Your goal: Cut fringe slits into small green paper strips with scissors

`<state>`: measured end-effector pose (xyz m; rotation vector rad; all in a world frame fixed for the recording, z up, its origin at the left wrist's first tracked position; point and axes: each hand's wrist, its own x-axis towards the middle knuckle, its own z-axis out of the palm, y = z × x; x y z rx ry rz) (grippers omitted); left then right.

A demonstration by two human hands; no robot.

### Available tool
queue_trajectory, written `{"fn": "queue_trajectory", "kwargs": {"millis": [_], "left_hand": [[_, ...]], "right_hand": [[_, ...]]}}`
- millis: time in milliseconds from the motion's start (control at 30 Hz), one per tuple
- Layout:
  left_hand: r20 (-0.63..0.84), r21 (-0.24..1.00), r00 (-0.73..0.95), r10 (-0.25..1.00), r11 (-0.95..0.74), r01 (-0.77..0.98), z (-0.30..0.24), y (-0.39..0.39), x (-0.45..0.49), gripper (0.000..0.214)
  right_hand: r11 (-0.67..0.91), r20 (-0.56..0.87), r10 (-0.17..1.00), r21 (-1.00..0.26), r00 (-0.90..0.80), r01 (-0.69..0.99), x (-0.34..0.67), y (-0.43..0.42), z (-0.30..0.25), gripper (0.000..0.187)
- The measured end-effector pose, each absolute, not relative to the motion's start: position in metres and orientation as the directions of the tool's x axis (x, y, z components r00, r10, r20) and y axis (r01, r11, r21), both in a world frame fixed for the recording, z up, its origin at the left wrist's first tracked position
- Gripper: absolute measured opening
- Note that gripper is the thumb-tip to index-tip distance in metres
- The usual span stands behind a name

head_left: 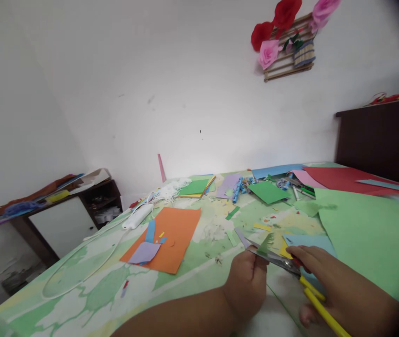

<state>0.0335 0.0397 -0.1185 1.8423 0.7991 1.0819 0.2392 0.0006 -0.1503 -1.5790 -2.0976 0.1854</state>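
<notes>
In the lower middle, my left hand point(246, 283) is closed in a pinch with thumb up. A narrow lilac paper strip point(241, 237) sticks out past its fingers, and a small green paper piece with a fringed edge point(266, 243) stands by the thumb. My right hand point(339, 285) is closed around scissors point(286, 263) with yellow handles. Their metal blades point left, towards my left fingers, and lie against the green piece. Whether the blades are cutting into it I cannot make out. Behind the right hand lies light blue paper point(311, 241).
An orange sheet point(181, 234) with scraps lies left of centre, near a white power strip point(139, 216) and its looping cable. Large light green paper point(371, 234) and a red sheet point(346, 180) lie at right. Green sheets point(269, 192) and scraps are farther back.
</notes>
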Motion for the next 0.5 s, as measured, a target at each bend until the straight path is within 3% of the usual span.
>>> {"fn": "queue_trajectory", "kwargs": {"millis": [233, 500], "left_hand": [[0.196, 0.965, 0.48, 0.855, -0.255, 0.061, -0.122, 0.043, 0.034, 0.033], [0.288, 0.943, 0.387, 0.876, -0.33, 0.045, -0.128, 0.043, 0.035, 0.013]], "right_hand": [[0.285, 0.272, 0.945, -0.419, -0.181, 0.862, 0.24, 0.002, -0.141, 0.076], [0.291, 0.167, 0.955, -0.364, -0.245, 0.885, 0.248, 0.004, -0.155, 0.106]]}}
